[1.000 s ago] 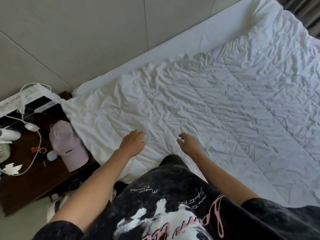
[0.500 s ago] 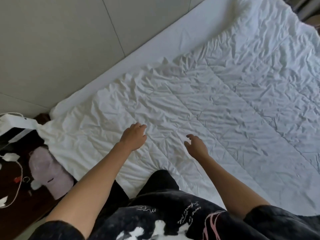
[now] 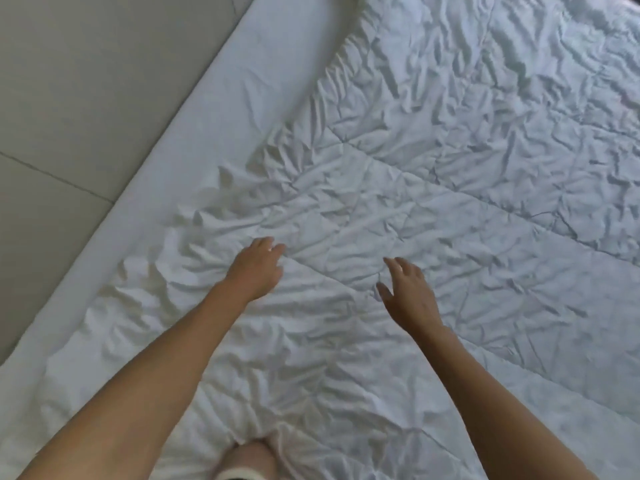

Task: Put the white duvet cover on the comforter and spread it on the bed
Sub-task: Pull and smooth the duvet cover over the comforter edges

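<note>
- Starting at the far left, we've got the pale grey wall (image 3: 86,98), with one thin seam line running across it.
- Next over, a smooth strip of bare white bed sheet (image 3: 214,116) runs along the wall, the bed's edge tucked right against it.
- Now the main item: the white duvet cover (image 3: 450,168), spread over the bed and filling the middle and right of the view, heavily creased all over, with faint straight stitch lines of the comforter inside showing through as a grid.
- Its near-wall edge lies ruffled and wavy just beside that bare sheet strip.
- Left hand (image 3: 258,268) reaches out over the cover, palm down, fingers loosely bent with the tips at the fabric; the grip is released, nothing pinched.
- Whether that palm is pressing flat or just skimming the cloth, I can't tell.
- Down at the bottom edge, between the two forearms, a knee (image 3: 247,459) pokes into view on the duvet cover, with a bit of dark and white clothing just below it.
- Right hand (image 3: 408,292) sits a little nearer than the left, fingers spread and relaxed, thumb out to the side; its grip is released too, holding nothing.
- Both hands are apart from each other, with creased fabric between them.
</note>
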Tool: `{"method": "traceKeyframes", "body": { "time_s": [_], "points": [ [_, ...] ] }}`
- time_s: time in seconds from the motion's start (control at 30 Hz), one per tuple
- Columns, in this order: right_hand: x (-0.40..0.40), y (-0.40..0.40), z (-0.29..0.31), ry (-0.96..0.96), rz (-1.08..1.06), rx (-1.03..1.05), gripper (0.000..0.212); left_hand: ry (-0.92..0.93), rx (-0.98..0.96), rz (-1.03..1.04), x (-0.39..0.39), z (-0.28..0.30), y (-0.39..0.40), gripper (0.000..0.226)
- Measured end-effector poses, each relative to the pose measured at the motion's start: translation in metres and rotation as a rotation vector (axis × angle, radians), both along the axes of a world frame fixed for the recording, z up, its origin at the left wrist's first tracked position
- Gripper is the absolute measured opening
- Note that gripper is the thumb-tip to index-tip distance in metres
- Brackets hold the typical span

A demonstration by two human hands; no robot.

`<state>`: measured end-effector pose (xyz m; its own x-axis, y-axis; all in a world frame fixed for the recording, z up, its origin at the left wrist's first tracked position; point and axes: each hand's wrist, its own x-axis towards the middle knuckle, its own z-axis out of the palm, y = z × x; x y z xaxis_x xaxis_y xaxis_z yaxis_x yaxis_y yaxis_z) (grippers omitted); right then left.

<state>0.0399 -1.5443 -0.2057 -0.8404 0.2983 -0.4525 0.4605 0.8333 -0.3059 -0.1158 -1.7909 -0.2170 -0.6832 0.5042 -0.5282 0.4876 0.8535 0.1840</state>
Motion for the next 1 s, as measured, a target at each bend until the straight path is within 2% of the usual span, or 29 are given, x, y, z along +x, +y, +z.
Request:
{"method": "traceKeyframes", "body": {
  "time_s": [0.1,0.17,0.27,0.33,0.43,0.53,0.67,0.77,0.87,0.9,0.97,1.0],
  "points": [
    [-0.084,0.031,-0.07,0.132,0.05,0.087,0.068,0.226,0.129,-0.108,-0.075,-0.059,0.05,0.058],
    [-0.147,0.049,-0.109,0.186,0.061,0.138,0.079,0.281,0.176,-0.162,-0.114,-0.101,0.065,0.062],
    [-0.227,0.069,-0.162,0.243,0.001,0.249,0.096,0.37,0.344,-0.081,-0.14,-0.161,0.065,0.063],
    [-0.27,0.074,-0.186,0.337,-0.124,0.344,0.093,0.455,0.426,-0.055,-0.145,-0.182,0.066,0.063],
    [-0.305,0.071,-0.198,0.364,-0.256,0.398,0.083,0.469,0.418,-0.074,-0.146,-0.181,0.069,0.062],
    [-0.308,0.072,-0.199,0.371,-0.274,0.376,0.079,0.517,0.384,-0.08,-0.154,-0.173,0.081,0.056],
    [-0.308,0.075,-0.203,0.456,-0.288,0.364,0.074,0.659,0.488,-0.185,-0.204,-0.153,0.132,0.046],
    [-0.311,0.077,-0.208,0.519,-0.303,0.398,0.07,0.745,0.61,-0.086,-0.246,-0.132,0.174,0.034],
    [-0.315,0.076,-0.209,0.527,-0.3,0.408,0.068,0.68,0.762,0.241,-0.284,-0.104,0.197,0.02],
    [-0.315,0.076,-0.208,0.529,-0.303,0.407,0.068,0.585,0.768,0.399,-0.303,-0.099,0.201,0.02],
    [-0.315,0.076,-0.208,0.538,-0.305,0.41,0.068,0.222,0.684,0.64,-0.343,-0.096,0.206,0.029],
    [-0.316,0.077,-0.209,0.544,-0.304,0.412,0.068,0.039,0.608,0.627,-0.358,-0.097,0.208,0.035]
  ]
}}
